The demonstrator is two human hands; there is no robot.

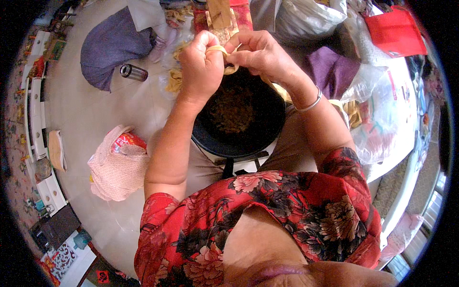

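Both my hands are raised close together above a round black pan, which holds brown, crumbly-looking bits. My left hand is closed in a fist around a pale yellow strip, soft like cloth, that loops over its thumb side. Thumb and fingers of my right hand pinch the same strip just beside it. More yellowish material hangs below the right hand along the pan's far right rim. A silver bangle circles my right wrist. What lies inside the left fist is hidden.
Beyond my hands stands a wooden piece against red cloth. On the tiled floor at left are a dark tumbler, grey-blue cloth and a pink bag. Plastic bags and purple cloth lie at right.
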